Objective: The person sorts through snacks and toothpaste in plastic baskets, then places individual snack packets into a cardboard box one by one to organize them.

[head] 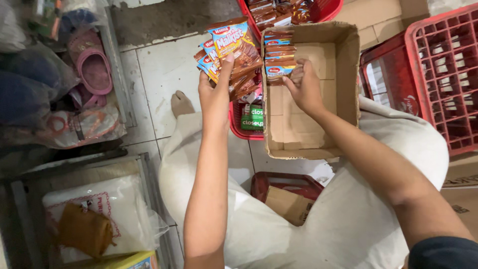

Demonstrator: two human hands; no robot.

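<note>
My left hand (214, 88) holds up a fanned bunch of brown and blue snack packets (230, 47) over the floor, just left of an open cardboard box (348, 74). Inside the box, at its far left corner, stands a short stack of the same packets (279, 55). My right hand (304, 87) reaches into the box and grips the near end of that stack. The rest of the box floor is bare cardboard.
A red basket (238, 127) with green cartons lies under the box's left side. Another red basket of packets (318, 10) sits behind. A red crate (443, 69) stands at right. Pink sandals (92, 62), bags and a metal shelf frame (149, 199) fill the left.
</note>
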